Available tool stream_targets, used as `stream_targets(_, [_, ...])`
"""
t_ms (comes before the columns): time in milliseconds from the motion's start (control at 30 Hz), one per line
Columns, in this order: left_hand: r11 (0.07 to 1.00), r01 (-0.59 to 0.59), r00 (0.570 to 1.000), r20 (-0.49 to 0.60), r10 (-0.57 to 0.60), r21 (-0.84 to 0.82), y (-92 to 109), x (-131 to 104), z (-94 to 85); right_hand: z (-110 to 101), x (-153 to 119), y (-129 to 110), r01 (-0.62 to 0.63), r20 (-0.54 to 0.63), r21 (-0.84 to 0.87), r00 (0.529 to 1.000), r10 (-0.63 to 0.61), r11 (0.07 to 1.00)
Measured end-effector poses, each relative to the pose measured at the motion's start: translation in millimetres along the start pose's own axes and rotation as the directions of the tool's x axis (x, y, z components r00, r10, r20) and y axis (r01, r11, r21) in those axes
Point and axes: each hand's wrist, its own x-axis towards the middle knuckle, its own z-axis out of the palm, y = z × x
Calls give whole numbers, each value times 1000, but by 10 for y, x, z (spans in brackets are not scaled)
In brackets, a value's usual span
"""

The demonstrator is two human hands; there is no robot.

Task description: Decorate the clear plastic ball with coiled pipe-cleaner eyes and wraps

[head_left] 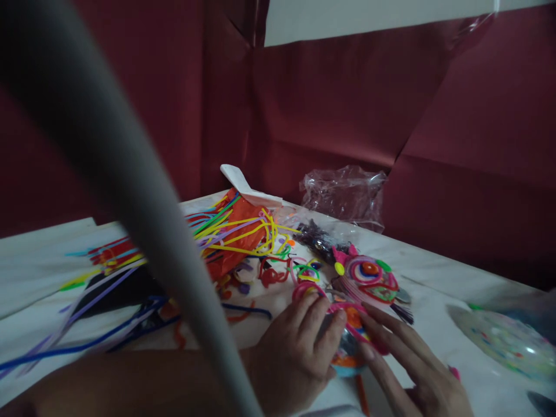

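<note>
Low in the middle lies a round craft disc [348, 356] with coiled pipe cleaners in pink, orange and blue and a shiny, clear-looking part. My left hand [297, 347] bends its fingers over the disc's left side, closed on its edge. From the right, my right hand [412, 362] grips the other side, its fingertips against a pink pipe cleaner [358, 333]. The fingers hide part of the disc. Just behind it is another decorated disc [362, 277] with a pink coil, an orange-and-blue eye shape, pink points and a dark fringe.
Many coloured pipe cleaners [234, 229] spread over orange sheets at the left. A crumpled clear plastic bag [343, 197] and a white strip [243, 185] sit at the back. A clear speckled item [512, 341] lies at right. A blurred grey pole [143, 191] crosses the view; dark red sheeting [347, 98] surrounds the table.
</note>
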Motion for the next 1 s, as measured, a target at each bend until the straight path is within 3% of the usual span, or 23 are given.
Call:
stream_targets(167, [1000,-23,998,62,24,-14,-4,27,-55,-12,-99,45,-46,24,45,999,45,998])
stream_targets(267, [998,-61,992,112,62,-11,-38,41,-82,19,-106,10,-136,75,58,988,131,989])
stream_targets(467, [998,-60,995,84,62,-20,-75,55,-29,135,-178,-78,-157,48,97,987,153,983])
stream_targets(533, [996,-51,994,96,57,-67,-92,68,-9,153,-182,-155,-271,50,120,963,266,955])
stream_targets(633, [990,-19,991,131,38,-140,-130,93,-7,140,-138,-274,-471,63,152,882,467,869])
stream_targets(700, [986,-10,990,140,34,-164,-159,112,-17,123,-106,-306,-516,88,192,856,509,835])
stream_targets(867, [974,-88,982,145,120,-211,-228,159,-31,123,-91,-241,-354,-41,239,927,374,904])
stream_targets(1000, [970,-128,979,132,157,-207,-273,176,-51,113,-51,-221,-322,-81,249,933,352,913])
